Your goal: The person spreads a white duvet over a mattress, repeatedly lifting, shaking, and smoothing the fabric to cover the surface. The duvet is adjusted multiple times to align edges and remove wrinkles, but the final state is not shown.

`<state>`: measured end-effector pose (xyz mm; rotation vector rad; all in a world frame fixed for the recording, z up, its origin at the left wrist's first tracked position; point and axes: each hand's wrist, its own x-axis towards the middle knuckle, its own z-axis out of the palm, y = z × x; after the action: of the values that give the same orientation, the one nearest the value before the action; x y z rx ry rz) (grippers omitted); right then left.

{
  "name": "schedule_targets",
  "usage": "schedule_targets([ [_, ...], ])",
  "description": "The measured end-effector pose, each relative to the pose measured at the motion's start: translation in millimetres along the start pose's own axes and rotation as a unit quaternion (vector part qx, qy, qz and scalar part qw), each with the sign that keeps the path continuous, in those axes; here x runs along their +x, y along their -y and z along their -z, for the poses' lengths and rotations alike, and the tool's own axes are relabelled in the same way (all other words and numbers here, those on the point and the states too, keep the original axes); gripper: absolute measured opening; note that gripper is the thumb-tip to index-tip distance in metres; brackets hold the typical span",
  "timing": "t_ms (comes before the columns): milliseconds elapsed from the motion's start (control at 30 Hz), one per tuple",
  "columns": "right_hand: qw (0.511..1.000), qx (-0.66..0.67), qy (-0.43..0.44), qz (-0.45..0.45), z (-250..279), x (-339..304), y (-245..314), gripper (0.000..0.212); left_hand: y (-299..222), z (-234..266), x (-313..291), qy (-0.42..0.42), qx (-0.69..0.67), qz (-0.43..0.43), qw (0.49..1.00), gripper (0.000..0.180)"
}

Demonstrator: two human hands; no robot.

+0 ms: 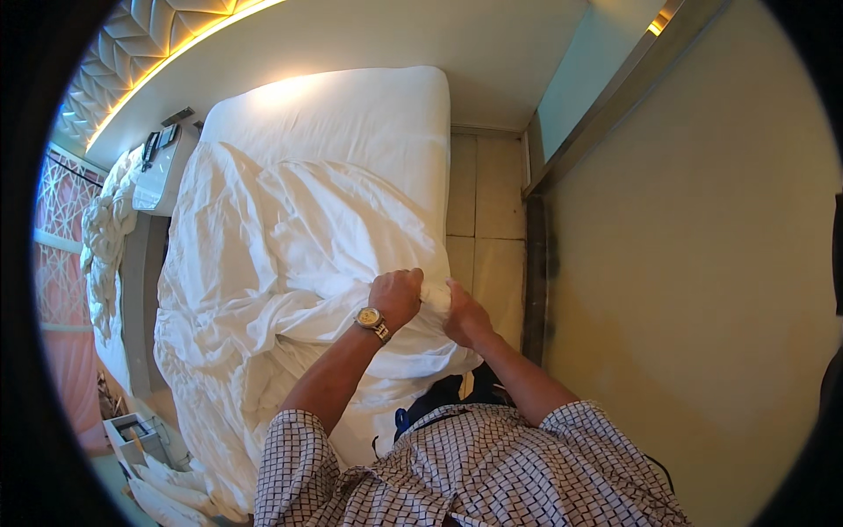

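Note:
A rumpled white duvet cover or sheet (263,255) lies in loose folds over the lower part of the bed and spills down its left side and foot. My left hand (398,297), with a watch at the wrist, is closed around a bunch of this cloth near the bed's right edge. Just to its right, my right hand (464,316) grips the same gathered fabric, its fingers partly hidden by the cloth. Between both hands the material is drawn up into a bundle. At the head end the white mattress (386,105) shows a smooth fitted covering.
A tiled floor strip (487,202) runs between the bed and the right wall (667,290). Left of the bed stands a white nightstand (165,176) with small dark items. Beyond it, more bedding (107,237) is heaped. Pillows (171,492) lie at the lower left near a grey box (132,439).

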<state>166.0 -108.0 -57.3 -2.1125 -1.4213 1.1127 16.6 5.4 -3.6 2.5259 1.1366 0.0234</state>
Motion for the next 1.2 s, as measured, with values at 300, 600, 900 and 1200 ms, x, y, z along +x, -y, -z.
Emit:
schedule_targets([
  [300, 0.999, 0.016, -0.003, 0.042, 18.1, -18.5, 16.4, 0.069, -2.8, -2.1, -14.4, -0.017, -0.013, -0.055, 0.998, 0.004],
  [600, 0.953, 0.002, -0.209, 0.219, -29.2, -16.8, -0.1, 0.047, -28.1, -1.3, -47.7, 0.089, -0.042, 0.015, 0.995, 0.011],
  [900, 0.986, -0.021, -0.096, 0.137, -39.2, -40.2, -13.3, 0.030, -3.5, -49.9, -62.6, 0.109, 0.052, 0.000, 0.993, 0.010],
  [1200, 0.998, 0.037, 0.041, 0.041, -48.8, -52.6, -4.1, 0.032, 17.4, -58.4, -68.3, -0.004, -0.048, -0.122, 0.991, 0.012],
])
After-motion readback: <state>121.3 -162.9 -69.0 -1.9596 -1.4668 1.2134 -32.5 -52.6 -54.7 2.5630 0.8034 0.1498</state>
